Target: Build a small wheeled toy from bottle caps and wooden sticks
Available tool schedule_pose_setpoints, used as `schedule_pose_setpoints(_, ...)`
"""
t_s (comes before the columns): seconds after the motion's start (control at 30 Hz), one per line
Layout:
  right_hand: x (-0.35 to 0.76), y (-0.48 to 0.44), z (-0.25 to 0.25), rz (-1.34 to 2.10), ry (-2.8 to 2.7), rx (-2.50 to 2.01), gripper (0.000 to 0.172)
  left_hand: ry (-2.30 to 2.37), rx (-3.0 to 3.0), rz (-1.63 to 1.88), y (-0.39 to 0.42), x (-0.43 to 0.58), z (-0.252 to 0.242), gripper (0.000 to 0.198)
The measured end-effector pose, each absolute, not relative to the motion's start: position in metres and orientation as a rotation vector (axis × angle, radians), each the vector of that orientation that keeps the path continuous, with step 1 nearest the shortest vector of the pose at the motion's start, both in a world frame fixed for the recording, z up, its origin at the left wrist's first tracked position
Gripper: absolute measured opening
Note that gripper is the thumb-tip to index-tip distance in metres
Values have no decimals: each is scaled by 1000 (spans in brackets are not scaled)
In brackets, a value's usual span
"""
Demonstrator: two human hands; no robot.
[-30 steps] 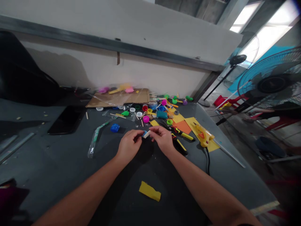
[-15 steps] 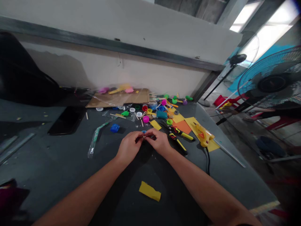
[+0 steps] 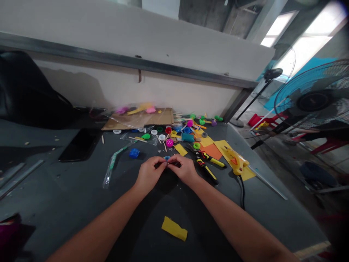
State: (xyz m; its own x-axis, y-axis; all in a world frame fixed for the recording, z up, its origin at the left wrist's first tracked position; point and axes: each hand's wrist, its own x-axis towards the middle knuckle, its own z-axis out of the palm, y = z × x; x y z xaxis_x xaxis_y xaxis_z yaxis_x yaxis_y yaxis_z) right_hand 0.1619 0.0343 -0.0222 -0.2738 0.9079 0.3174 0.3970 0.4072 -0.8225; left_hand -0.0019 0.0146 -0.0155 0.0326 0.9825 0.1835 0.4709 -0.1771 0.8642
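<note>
My left hand (image 3: 149,173) and my right hand (image 3: 184,169) meet above the middle of the dark table, thumbs and fingers pinched together. A tiny pale bit shows at the fingertips, too small to name. Just behind the fingertips is a small blue round piece like a bottle cap (image 3: 167,158), partly hidden by the fingers; I cannot tell whether they touch it. Nearer to me lies a torn strip of yellow paper (image 3: 174,228). A blue cap (image 3: 134,153) is left of my hands, and black and yellow pliers (image 3: 207,171) lie to the right.
A yellow glue gun (image 3: 236,160) with a black cord rests on yellow paper at the right. Bottle caps, sticks and cardboard (image 3: 160,115) crowd the back. At left are a phone (image 3: 79,145) and a bent straw in plastic (image 3: 111,165). A fan (image 3: 313,100) stands beyond the table.
The whole view has shifted slightly, with table things appearing a little lower. My hands stay together, with fingertips drawn slightly closer and lower.
</note>
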Motion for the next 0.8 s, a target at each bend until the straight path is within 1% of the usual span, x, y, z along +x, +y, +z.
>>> schedule_pose_setpoints(0.13,163,36,-21,672,-1939,-1090,4,1474,1602,1066,16,-3,-13,18)
schedule_pose_setpoints(0.23,163,37,-20,614,-1996,-1052,5,1467,1557,1070,18,-3,-13,23)
schedule_pose_setpoints(0.43,164,37,-22,635,-2013,-1051,6,1538,1602,976,23,0,-16,22)
schedule_pose_setpoints(0.6,166,38,-20,663,-1997,-1098,4,1481,1597,940,27,2,-19,21)
schedule_pose_setpoints(0.8,167,41,-21,673,-2030,-1082,6,1411,1629,926,30,3,-20,22)
